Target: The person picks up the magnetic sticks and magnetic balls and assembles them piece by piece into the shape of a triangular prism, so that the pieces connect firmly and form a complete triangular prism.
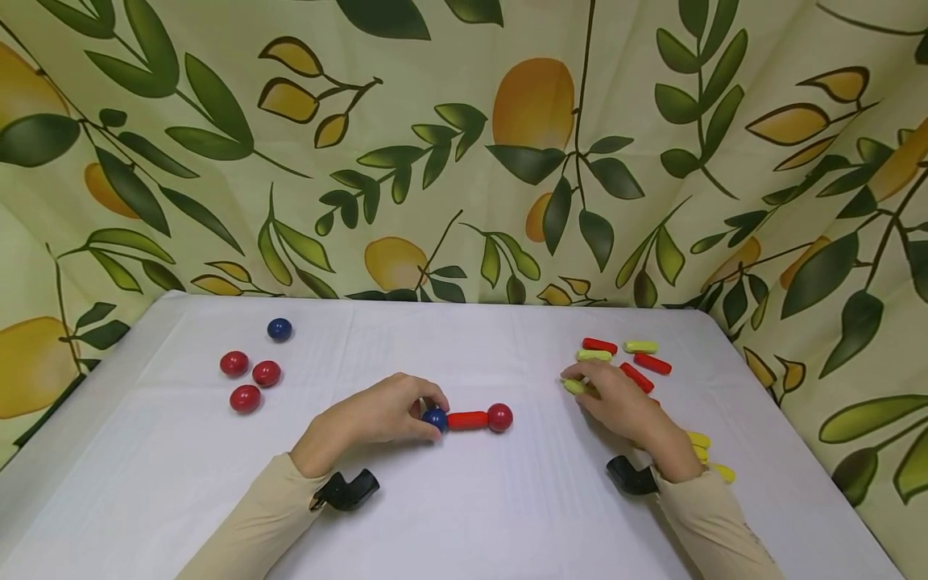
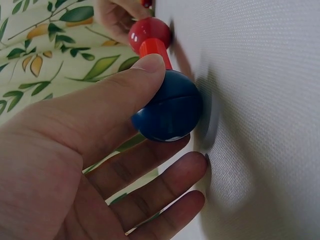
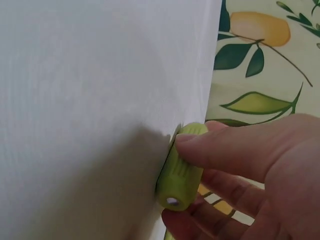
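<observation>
A short chain lies near the middle of the white cloth-covered table (image 1: pixel 464 499), closer to its front edge: a glossy dark-blue plastic ball (image 1: pixel 434 419), a ribbed red plastic rod (image 1: pixel 467 420) and a glossy red plastic ball (image 1: pixel 499 417), joined end to end. The left hand (image 1: pixel 377 419) pinches the blue ball between thumb and curled fingers. Towards the right edge, the right hand (image 1: pixel 616 403) curls thumb and fingers round a ribbed yellow-green plastic rod (image 3: pixel 181 167) lying on the cloth.

The joints look like the weak point: a tilt or twist of the blue ball could likely snap the red rod off, and the freed red ball might roll. The green rod, gripped near one end, could slip.

Loose red and yellow-green rods (image 1: pixel 623 354) lie beyond the right hand; three red balls (image 1: pixel 246 379) and another blue ball (image 1: pixel 279 329) sit near the left edge. No brand, label or writing is readable anywhere.
</observation>
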{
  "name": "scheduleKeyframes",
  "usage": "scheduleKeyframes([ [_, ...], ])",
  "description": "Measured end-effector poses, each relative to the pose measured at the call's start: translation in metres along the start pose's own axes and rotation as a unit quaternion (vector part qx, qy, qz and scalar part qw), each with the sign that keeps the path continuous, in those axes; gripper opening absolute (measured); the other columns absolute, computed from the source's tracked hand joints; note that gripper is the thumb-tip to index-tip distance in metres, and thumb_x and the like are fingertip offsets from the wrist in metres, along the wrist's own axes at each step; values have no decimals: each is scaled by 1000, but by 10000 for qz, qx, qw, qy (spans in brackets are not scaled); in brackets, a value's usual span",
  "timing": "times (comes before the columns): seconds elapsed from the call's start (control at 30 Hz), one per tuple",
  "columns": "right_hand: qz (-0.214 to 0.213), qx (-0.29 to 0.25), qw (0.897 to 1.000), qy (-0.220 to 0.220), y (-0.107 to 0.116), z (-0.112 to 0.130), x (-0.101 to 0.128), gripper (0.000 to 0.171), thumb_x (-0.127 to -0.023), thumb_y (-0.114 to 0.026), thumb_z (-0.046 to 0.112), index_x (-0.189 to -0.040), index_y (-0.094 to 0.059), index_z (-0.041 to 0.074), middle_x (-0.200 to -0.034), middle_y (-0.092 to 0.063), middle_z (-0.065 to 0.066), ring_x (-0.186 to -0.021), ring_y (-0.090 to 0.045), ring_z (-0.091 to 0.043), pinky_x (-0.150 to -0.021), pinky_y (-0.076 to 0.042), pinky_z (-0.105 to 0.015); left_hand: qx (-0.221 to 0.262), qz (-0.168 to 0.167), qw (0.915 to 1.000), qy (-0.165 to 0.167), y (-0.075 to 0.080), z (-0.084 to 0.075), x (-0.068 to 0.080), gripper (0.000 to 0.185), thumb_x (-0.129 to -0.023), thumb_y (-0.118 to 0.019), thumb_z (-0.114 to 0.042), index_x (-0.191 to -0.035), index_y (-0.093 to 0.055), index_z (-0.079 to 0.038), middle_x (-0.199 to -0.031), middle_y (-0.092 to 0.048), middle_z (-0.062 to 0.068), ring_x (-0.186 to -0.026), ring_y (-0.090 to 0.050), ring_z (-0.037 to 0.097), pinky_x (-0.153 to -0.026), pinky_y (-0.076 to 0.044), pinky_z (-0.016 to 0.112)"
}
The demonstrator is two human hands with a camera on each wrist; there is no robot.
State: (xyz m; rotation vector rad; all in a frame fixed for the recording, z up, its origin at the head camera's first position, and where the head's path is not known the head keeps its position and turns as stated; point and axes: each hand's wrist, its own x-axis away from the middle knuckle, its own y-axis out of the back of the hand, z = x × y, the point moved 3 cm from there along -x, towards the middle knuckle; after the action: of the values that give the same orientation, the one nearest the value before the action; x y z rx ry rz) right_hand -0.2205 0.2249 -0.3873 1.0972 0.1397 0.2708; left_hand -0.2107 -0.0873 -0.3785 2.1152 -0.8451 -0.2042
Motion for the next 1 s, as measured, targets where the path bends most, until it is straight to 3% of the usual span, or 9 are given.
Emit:
scheduleKeyframes([
  [0.4, 341, -338, 9980, 415, -13, 21, 0, 35, -88, -71, 4, -122, -66, 6, -112, -67, -7, -97, -60, -19, -86, -57, -37, 46, 116, 9999, -77, 0, 2, 1, 27, -82, -81, -20, -107, -70, -14, -93, -66, -4, -76, -56, 10, -70, -47, 21],
  [0.67, 453, -402, 9980, -151, -15, 22, -1, 33, -86, -76, 13, -117, -70, 5, -100, -68, -4, -86, -58, -15, -78, -56, -31, -12, 198, 9998, -18, 1, 2, 2, 28, -84, -78, -16, -111, -70, -13, -96, -66, -5, -79, -56, 10, -70, -47, 21],
  [1.0, 482, -831, 9954, -25, -18, 32, 2, 27, -85, -78, 15, -110, -71, 6, -90, -66, -1, -81, -57, -15, -68, -51, -21, 26, 124, 9999, 20, 0, 1, 1, 26, -83, -80, -20, -107, -71, -15, -89, -65, -8, -76, -56, 9, -68, -46, 22],
])
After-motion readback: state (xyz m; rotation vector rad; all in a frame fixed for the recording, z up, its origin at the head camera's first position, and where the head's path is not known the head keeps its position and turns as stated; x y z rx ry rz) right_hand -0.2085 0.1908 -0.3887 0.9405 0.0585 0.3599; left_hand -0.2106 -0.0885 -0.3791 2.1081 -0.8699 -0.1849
